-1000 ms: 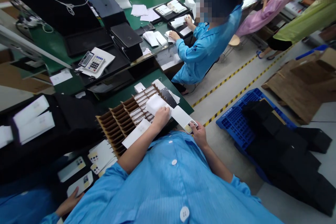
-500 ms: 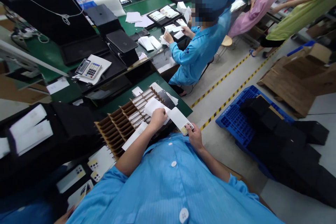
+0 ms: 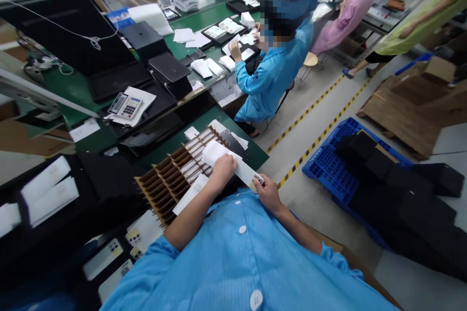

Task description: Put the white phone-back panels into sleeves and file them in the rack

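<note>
My right hand (image 3: 269,193) grips the lower right end of a white phone back panel (image 3: 246,172), its thumb beside the camera cutouts. My left hand (image 3: 223,171) is closed at the panel's other end, on a white sheet (image 3: 213,151) that extends past the fingers to the upper left. Whether those fingers also pinch the panel, I cannot tell. Beneath and left of this hand lies a brown cardboard divider grid (image 3: 160,174). Thin white pieces fill its right-hand slots. A white strip (image 3: 190,194) rests along its near edge, partly behind my left forearm.
More white phone back panels (image 3: 104,257) lie at lower left. White sheets (image 3: 51,189) sit on a black surface. A calculator (image 3: 126,106) lies on the bench ahead. A co-worker in blue (image 3: 268,73) sits beyond. A blue pallet (image 3: 324,170) with black boxes stands right.
The panel has turned slightly, and my right fingers now cover more of its camera end. My left hand has shifted a little right along the sheet. The whole view has moved slightly.
</note>
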`<state>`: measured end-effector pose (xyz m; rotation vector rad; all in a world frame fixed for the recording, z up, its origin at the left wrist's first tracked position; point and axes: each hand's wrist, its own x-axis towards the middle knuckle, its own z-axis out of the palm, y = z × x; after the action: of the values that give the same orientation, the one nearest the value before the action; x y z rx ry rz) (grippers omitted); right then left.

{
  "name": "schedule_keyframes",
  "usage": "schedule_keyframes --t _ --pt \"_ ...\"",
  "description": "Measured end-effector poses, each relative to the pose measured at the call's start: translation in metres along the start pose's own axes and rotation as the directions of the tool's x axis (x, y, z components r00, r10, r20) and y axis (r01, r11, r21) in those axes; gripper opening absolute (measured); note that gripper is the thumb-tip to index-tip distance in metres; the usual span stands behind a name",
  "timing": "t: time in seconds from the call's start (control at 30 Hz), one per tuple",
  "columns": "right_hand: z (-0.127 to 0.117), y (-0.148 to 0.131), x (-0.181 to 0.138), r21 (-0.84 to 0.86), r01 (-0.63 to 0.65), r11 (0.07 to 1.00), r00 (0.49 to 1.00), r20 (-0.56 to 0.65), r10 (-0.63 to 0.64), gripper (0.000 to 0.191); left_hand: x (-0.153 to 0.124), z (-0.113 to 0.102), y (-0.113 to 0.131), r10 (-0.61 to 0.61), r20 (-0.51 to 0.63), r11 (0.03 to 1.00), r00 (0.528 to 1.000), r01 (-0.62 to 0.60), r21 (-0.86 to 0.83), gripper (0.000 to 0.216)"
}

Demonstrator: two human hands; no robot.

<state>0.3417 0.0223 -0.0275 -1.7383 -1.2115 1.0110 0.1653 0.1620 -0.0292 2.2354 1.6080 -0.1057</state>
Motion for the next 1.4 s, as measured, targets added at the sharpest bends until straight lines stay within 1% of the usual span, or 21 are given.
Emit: schedule_keyframes --t 0.13,0.37,0.43,0.5,0.63,0.7,0.73,0.87,0.93,1.0,1.1,1.2,1.3,1.4 --pt "-0.003 -0.008 0.0 -0.058 0.056 0.997 0.998 -0.025 -0.058 0.033 -0.001 0.001 0.001 0.022 0.018 0.999 1.0 -0.023 0.025 0.039" --pt "-0.004 -0.006 0.001 -0.054 0.057 0.997 0.998 0.003 -0.057 0.032 -0.002 0.005 0.003 0.031 0.041 0.999 0.999 -0.031 0.013 0.037" --pt "-0.002 -0.003 0.003 0.013 0.01 1.0 1.0 0.02 -0.01 0.033 -0.003 0.006 0.005 0.033 0.051 0.999 0.998 -0.034 0.027 0.038" --pt "0.0 0.0 0.007 0.131 -0.077 0.988 0.996 0.044 0.072 0.035 -0.004 0.005 0.006 0.041 0.066 0.998 0.997 -0.044 0.049 0.038" --pt "0.007 0.005 0.018 0.364 -0.255 0.896 0.967 0.113 0.23 0.043 -0.008 -0.002 0.005 0.045 0.085 0.993 0.995 -0.054 0.101 0.038" --pt "0.011 0.007 0.023 0.426 -0.291 0.857 0.957 0.121 0.265 0.047 -0.01 -0.004 0.004 0.049 0.086 0.99 0.995 -0.06 0.126 0.038" --pt "0.014 0.008 0.026 0.44 -0.289 0.85 0.957 0.111 0.268 0.047 -0.011 -0.005 0.004 0.066 0.082 0.987 0.994 -0.076 0.138 0.038" --pt "0.028 0.013 0.039 0.426 -0.239 0.872 0.971 0.079 0.227 0.046 -0.011 -0.009 0.002 0.113 0.096 0.975 0.989 -0.129 0.179 0.038" --pt "0.035 0.013 0.046 0.428 -0.228 0.875 0.973 0.077 0.216 0.045 -0.012 -0.014 0.0 0.135 0.115 0.968 0.984 -0.156 0.197 0.039" --pt "0.038 0.011 0.051 0.457 -0.232 0.858 0.973 0.104 0.208 0.045 -0.013 -0.023 -0.004 0.112 0.121 0.967 0.986 -0.136 0.215 0.037" --pt "0.04 0.008 0.057 0.499 -0.232 0.835 0.971 0.164 0.172 0.045 -0.014 -0.039 -0.013 0.05 0.095 0.968 0.994 -0.072 0.24 0.028" --pt "0.045 0.007 0.061 0.492 -0.216 0.843 0.974 0.173 0.149 0.044 -0.012 -0.05 -0.022 0.06 0.099 0.966 0.993 -0.082 0.245 0.021" --pt "0.054 0.008 0.063 0.486 -0.205 0.85 0.975 0.176 0.134 0.042 -0.008 -0.051 -0.031 0.088 0.13 0.97 0.988 -0.115 0.213 0.02" --pt "0.06 0.008 0.064 0.481 -0.171 0.86 0.981 0.167 0.102 0.038 -0.004 -0.047 -0.042 0.064 0.142 0.979 0.988 -0.09 0.181 0.034"
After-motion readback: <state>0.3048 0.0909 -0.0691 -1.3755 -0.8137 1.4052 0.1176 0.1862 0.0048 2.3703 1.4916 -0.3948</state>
